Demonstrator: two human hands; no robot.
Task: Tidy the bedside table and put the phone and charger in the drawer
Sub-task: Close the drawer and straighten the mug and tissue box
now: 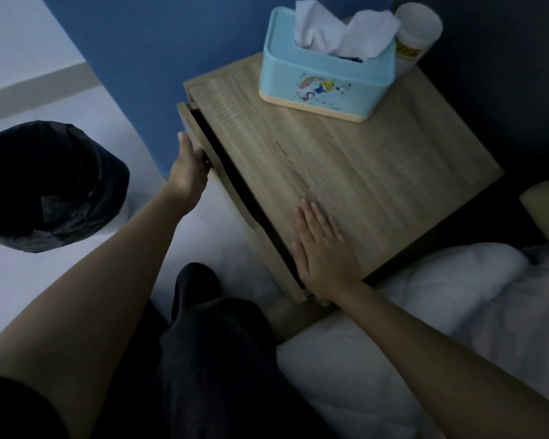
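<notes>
The person's left hand had its fingers hooked over the top edge of the drawer, so that grip was closed on the drawer front. The drawer stood open just a crack, with a dark gap showing. The right hand lay flat and open on the tabletop, holding nothing. I could not see the phone or the charger anywhere; maybe they were already inside, but the gap was too dark to tell. A blue tissue box and a white cup stood at the back. To move the drawer well, I think the left hand should push or pull straight and slow, while the flat hand keeps the little table from sliding.
</notes>
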